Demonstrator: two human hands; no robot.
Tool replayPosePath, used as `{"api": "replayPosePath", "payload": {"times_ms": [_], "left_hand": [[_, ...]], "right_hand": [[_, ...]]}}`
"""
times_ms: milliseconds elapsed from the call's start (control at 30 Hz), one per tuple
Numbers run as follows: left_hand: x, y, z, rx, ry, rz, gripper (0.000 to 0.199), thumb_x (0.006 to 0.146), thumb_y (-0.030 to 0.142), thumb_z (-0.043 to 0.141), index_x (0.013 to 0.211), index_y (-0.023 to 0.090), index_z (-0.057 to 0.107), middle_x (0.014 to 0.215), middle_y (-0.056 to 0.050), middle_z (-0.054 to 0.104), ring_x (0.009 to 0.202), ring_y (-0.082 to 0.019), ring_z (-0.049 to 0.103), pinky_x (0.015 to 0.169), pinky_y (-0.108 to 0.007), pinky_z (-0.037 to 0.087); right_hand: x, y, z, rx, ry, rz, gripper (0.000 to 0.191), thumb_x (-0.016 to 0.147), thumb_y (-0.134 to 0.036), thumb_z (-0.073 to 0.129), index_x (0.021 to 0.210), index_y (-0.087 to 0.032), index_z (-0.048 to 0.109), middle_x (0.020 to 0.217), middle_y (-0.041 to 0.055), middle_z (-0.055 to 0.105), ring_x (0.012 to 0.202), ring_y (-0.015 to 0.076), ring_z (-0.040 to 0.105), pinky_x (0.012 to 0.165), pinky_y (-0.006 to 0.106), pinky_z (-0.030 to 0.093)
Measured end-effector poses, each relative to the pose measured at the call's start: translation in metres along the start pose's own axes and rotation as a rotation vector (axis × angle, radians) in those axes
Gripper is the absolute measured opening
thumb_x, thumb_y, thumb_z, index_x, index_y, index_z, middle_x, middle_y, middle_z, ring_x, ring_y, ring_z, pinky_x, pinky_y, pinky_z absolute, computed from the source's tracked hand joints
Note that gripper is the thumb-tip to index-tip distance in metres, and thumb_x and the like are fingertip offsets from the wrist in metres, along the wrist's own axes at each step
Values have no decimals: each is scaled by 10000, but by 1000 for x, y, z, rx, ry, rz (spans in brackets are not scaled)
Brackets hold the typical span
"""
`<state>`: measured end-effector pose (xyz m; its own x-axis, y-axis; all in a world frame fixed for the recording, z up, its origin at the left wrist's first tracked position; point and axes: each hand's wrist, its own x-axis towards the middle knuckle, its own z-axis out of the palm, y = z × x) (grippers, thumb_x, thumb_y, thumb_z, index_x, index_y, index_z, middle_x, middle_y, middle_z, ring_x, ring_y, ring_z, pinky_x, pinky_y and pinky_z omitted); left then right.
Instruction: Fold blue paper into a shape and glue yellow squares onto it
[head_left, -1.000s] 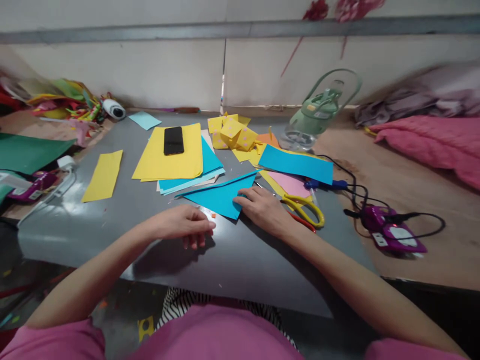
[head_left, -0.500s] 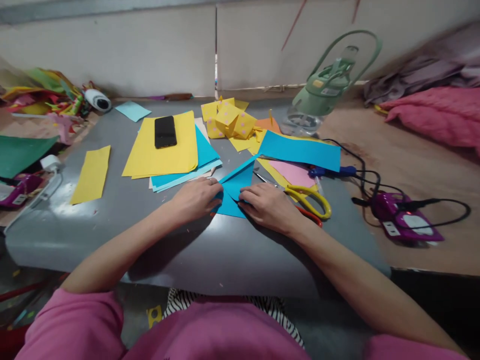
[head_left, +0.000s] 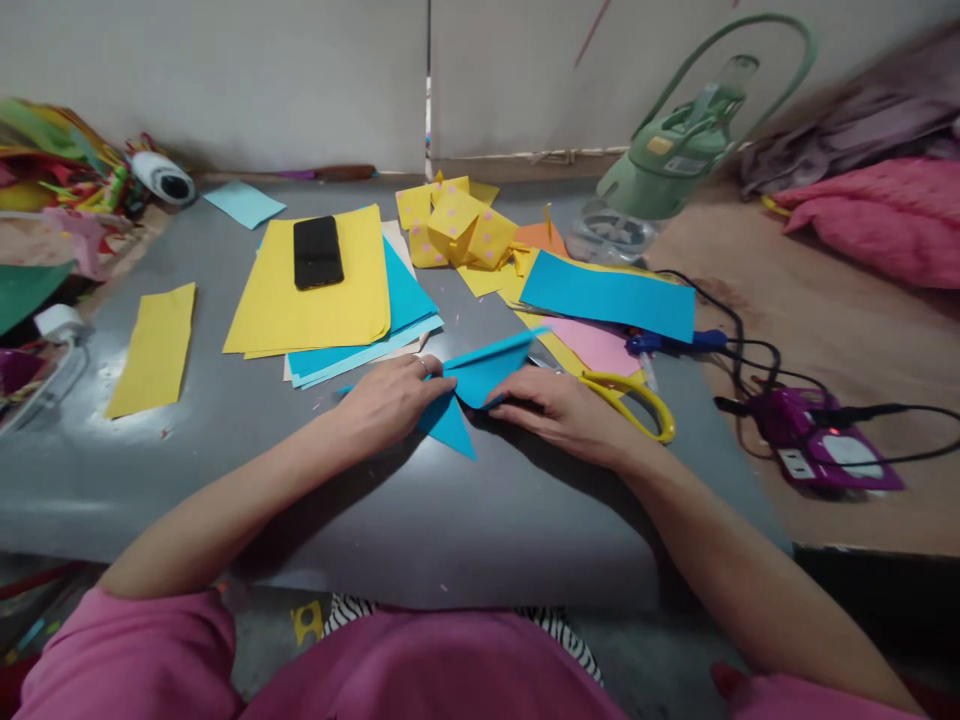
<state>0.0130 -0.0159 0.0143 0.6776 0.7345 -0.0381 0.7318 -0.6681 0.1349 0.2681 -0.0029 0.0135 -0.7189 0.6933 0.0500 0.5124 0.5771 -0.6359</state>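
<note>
Between my hands is a folded sheet of blue paper [head_left: 491, 372], with a crease along its upper edge and a pointed corner towards me. My left hand [head_left: 397, 400] presses on its left part, fingers closed on the paper, and covers some of it. With thumb and fingers, my right hand [head_left: 551, 405] pinches the right side. Just beyond the right hand lie scissors with yellow handles [head_left: 664, 415], partly covered by that hand. A stack of yellow sheets [head_left: 247, 320] with a black phone [head_left: 318, 253] on it lies past my left hand.
Yellow polka-dot paper pieces [head_left: 457, 225] are at the back centre. A blue strip [head_left: 607, 295] lies over pink and yellow paper at right. A green bottle [head_left: 664, 165] stands behind. Cables run to a purple power strip [head_left: 825, 435]. A yellow strip [head_left: 154, 350] lies at left.
The blue paper has turned between my hands: its near edge now shows as a pointed corner, and its far tip has swung right. My view has shifted slightly.
</note>
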Motion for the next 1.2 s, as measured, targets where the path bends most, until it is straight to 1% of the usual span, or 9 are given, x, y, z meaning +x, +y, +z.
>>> {"api": "replayPosePath", "payload": {"times_ms": [100, 200, 300, 400, 500, 600, 733, 933, 1200], "left_hand": [[-2, -4, 5, -24, 10, 90, 447, 995, 109, 388, 1352, 205, 637, 1406, -135, 646, 1290, -273, 593, 1109, -459, 439], [-7, -4, 14, -7, 37, 110, 440, 1006, 114, 404, 1375, 214, 621, 1467, -113, 614, 1397, -300, 511, 1174, -504, 372], [-13, 3, 20, 73, 94, 102, 430, 1022, 122, 397, 1399, 177, 597, 1467, -134, 604, 1393, -314, 495, 1149, -493, 394], [-17, 14, 17, 178, 119, 49, 419, 1027, 156, 420, 1411, 174, 588, 1389, -161, 631, 1272, -341, 557, 1023, -485, 474], [-18, 22, 10, 232, 62, 16, 398, 1034, 174, 413, 1378, 188, 612, 1237, -153, 678, 1086, -317, 618, 869, -447, 507], [-18, 25, 5, 227, 24, 29, 370, 1042, 185, 405, 1332, 165, 635, 1168, -137, 689, 1010, -284, 622, 821, -418, 494], [-19, 26, 4, 212, 30, 25, 359, 1043, 167, 400, 1316, 141, 632, 1139, -122, 695, 983, -260, 617, 815, -396, 481], [-23, 30, 10, 208, 93, 28, 424, 1034, 129, 406, 1442, 126, 522, 1190, -114, 688, 971, -242, 623, 832, -386, 495], [-21, 27, 14, 227, 120, 56, 393, 1035, 142, 415, 1395, 106, 567, 1116, -114, 692, 943, -265, 641, 763, -391, 504]], "right_hand": [[0, -4, 3, 45, -19, 46, 289, 987, -455, 535, 984, -252, 740, 987, 54, 760, 948, 231, 673, 890, 382, 489], [3, -7, 12, -7, 107, 101, 289, 998, -430, 514, 970, -235, 724, 984, 69, 756, 939, 241, 668, 870, 382, 477], [8, -9, 20, -83, 238, 160, 241, 997, -369, 523, 1052, -211, 697, 997, 84, 755, 942, 252, 668, 860, 385, 456], [16, -10, 21, -177, 289, 199, 190, 942, -296, 600, 1095, -198, 655, 934, 74, 750, 924, 261, 670, 877, 395, 418], [27, -10, 17, -151, 203, 234, 161, 895, -252, 643, 1042, -199, 603, 862, 44, 736, 846, 235, 668, 826, 362, 405], [36, -11, 13, -89, 122, 260, 166, 871, -244, 656, 999, -217, 552, 814, 12, 722, 777, 207, 655, 759, 325, 401], [40, -13, 11, -92, 109, 284, 182, 857, -230, 661, 966, -230, 515, 800, -5, 714, 758, 194, 649, 743, 312, 395], [38, -17, 8, -90, 89, 327, 204, 846, -229, 676, 955, -232, 503, 802, -4, 712, 741, 193, 643, 713, 310, 394], [40, -17, 13, -62, 149, 351, 217, 841, -203, 692, 950, -231, 506, 812, 1, 707, 776, 199, 647, 716, 314, 402]]}}
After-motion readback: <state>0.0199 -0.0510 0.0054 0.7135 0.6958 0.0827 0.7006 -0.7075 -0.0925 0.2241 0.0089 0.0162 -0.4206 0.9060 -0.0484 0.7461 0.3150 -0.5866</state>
